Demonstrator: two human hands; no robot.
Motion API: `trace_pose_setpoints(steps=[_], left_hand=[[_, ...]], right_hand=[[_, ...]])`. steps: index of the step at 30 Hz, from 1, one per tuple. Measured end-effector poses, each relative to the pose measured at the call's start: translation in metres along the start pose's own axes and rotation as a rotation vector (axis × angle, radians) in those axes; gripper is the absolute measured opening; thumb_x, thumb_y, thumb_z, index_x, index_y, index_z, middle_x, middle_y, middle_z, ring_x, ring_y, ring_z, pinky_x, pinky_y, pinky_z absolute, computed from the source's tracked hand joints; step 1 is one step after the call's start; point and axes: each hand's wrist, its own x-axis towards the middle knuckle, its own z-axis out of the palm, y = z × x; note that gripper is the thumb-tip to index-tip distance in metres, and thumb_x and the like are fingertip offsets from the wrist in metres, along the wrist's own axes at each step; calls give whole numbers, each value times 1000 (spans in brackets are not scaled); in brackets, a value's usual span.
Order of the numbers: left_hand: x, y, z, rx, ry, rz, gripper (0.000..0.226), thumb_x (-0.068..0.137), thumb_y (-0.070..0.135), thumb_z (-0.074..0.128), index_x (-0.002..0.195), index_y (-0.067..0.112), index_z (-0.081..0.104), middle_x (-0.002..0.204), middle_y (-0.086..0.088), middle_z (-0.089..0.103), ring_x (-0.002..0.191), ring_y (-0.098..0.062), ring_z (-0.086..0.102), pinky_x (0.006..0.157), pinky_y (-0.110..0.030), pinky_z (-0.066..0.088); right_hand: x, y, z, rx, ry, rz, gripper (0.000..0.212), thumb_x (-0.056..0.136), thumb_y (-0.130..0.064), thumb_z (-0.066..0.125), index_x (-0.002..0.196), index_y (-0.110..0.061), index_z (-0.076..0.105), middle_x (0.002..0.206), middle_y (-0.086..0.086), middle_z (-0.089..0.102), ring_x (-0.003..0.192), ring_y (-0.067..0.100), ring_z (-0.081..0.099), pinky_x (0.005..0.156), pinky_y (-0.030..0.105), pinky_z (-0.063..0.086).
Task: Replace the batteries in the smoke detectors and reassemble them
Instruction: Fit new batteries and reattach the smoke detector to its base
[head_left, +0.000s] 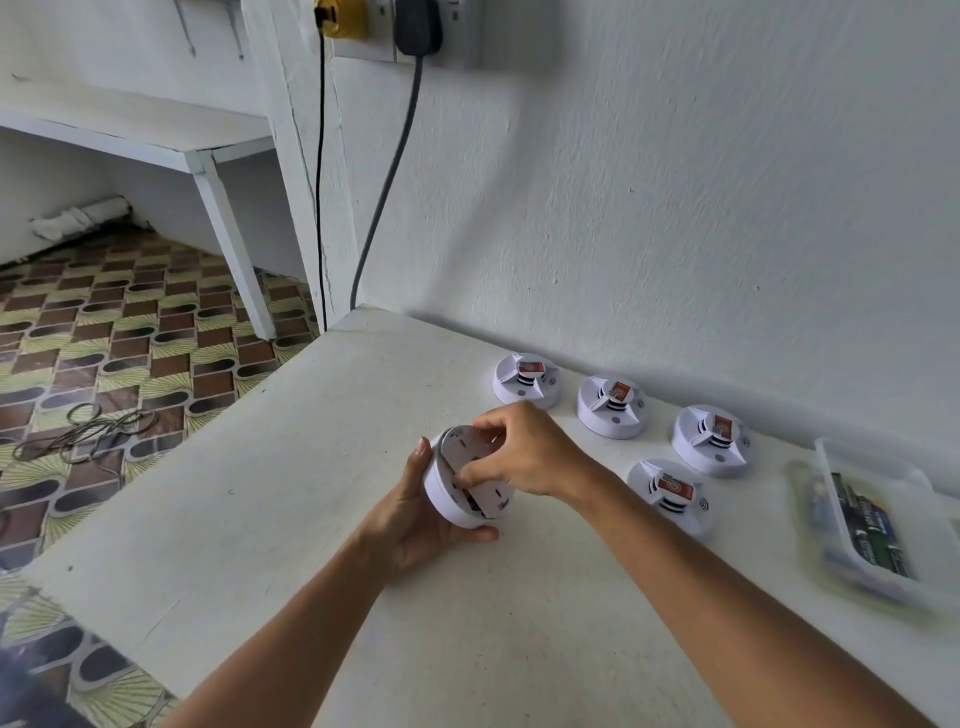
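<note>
A white round smoke detector is held above the white table, its back side turned up and tilted. My left hand cups the detector's body from below, thumb on its left rim. My right hand pinches the white back plate, which sits askew on the body and leaves a dark gap at the lower edge. Several more white detectors lie on the table near the wall, such as one at the back and one nearest my right arm.
A clear plastic tray with several batteries sits at the table's right edge. The white wall stands right behind the detectors. Two cables hang from wall plugs down to the table's far corner. Left of the table is patterned floor and a white shelf leg.
</note>
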Motion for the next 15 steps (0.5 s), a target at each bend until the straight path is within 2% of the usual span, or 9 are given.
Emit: trace_pose_setpoints(steps=[2,5,10,15], left_hand=[[1,-1,-1,-3,0,1,80,50,62,86,116,17,71,115,-21,67,96,-35,68,66,-48,60],[1,-1,-1,11,-8,3,78,49,62,86,113,19,72,113,-19,68,97,-33,68,66,-47,60],[3,-2,-4,10,-16,-11,78,50,59,88,114,17,72,114,-21,67,96,-35,68,65,-47,60],[3,-2,-4,-9,-15,-28,81,46,54,91,114,16,71,116,-23,65,96,-38,67,65,-49,60]], right_hand=[[1,1,1,13,-2,1,33,60,-29,87,83,-10,71,76,5,69,66,10,55,62,30,45],[3,1,1,12,-4,1,40,58,-31,88,87,-8,72,78,10,69,69,11,55,67,38,50],[3,-2,-1,16,-5,41,46,56,-27,92,93,-10,70,79,-2,64,72,11,57,66,28,47],[3,-7,-5,52,-13,92,48,58,-34,92,92,-11,69,78,-3,65,72,10,61,68,30,52]])
